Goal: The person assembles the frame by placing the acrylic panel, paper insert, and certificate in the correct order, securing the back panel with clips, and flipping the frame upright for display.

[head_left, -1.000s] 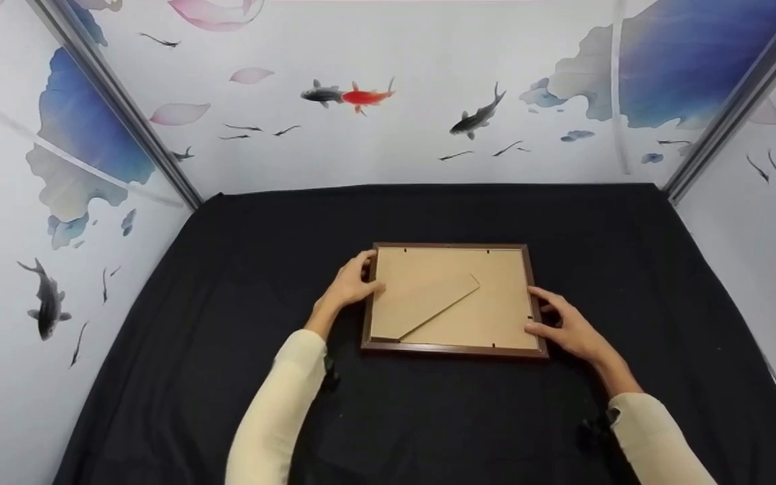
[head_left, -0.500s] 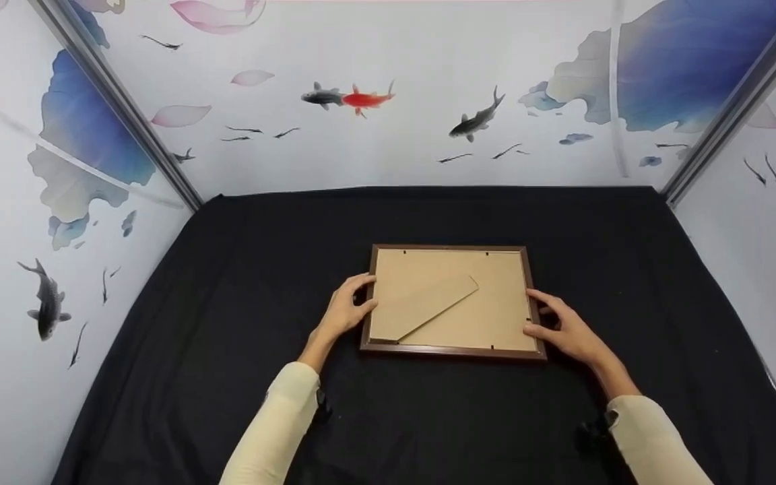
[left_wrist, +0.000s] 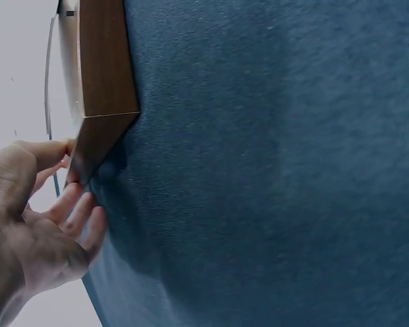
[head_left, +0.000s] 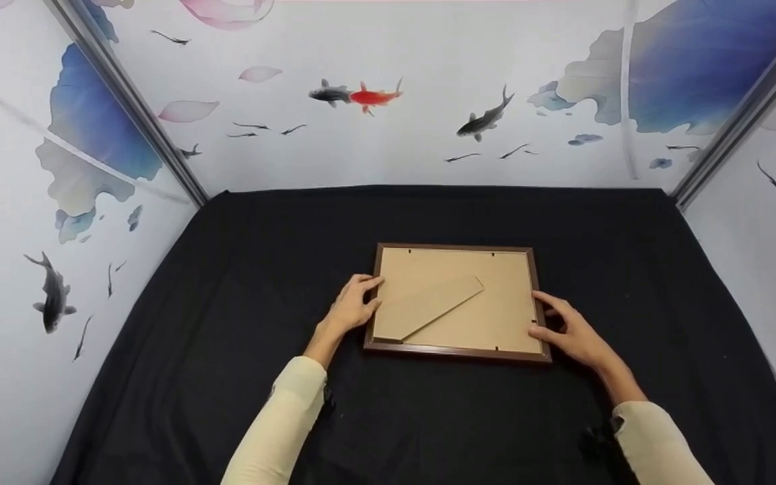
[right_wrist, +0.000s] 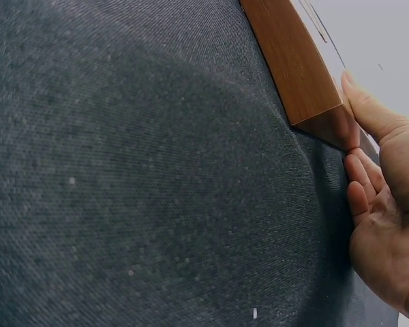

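A picture frame (head_left: 455, 263) with a dark brown rim lies back side up on the black cloth, its tan backing board and folded easel stand (head_left: 438, 306) showing. My left hand (head_left: 351, 306) grips the frame's left edge around its middle, thumb nearer me and fingertips on the rim. At the opposite edge, my right hand (head_left: 573, 333) holds the lower part, thumb over the rim and fingers against the outer side. Both wrist views show the brown side and near corner of the frame, with the left thumb (left_wrist: 51, 151) and right thumb (right_wrist: 368, 112) at its upper edge.
Black cloth (head_left: 455, 424) covers the table under the frame. White panels (head_left: 415, 155) printed with fish and lotus leaves stand at the back and both sides, joined by metal posts (head_left: 128, 101) at the corners.
My left hand has slid along the left edge toward me, from near the far corner to about the middle. The right hand keeps its hold, and the frame stays nearly in place.
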The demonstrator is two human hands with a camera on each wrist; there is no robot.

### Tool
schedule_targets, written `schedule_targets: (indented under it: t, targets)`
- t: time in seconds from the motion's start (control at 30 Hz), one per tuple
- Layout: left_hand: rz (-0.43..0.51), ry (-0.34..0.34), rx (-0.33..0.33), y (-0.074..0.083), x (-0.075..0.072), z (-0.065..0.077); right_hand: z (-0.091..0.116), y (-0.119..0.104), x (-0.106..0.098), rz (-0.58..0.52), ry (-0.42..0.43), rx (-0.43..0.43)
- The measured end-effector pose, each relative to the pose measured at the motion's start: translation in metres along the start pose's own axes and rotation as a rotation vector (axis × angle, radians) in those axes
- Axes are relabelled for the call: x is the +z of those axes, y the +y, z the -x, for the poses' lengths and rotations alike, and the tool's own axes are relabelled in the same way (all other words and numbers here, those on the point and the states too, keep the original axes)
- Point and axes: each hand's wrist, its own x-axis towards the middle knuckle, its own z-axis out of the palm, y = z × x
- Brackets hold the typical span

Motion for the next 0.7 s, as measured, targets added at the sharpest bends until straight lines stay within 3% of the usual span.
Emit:
schedule_targets:
  t: [0.27, 0.43, 0.7]
  targets:
    - [-0.144, -0.087, -0.147, 0.017, -0.01, -0.001, 0.001, 0.0, 0.002, -0.01, -0.005, 0.006]
    - [-0.1, -0.115, -0.197, 0.022, -0.013, -0.004, 0.002, -0.002, -0.001, -0.005, 0.003, 0.007]
    - [0.002, -0.09, -0.245, 0.014, -0.006, 0.003, 0.002, -0.007, 0.0, -0.026, 0.001, 0.0]
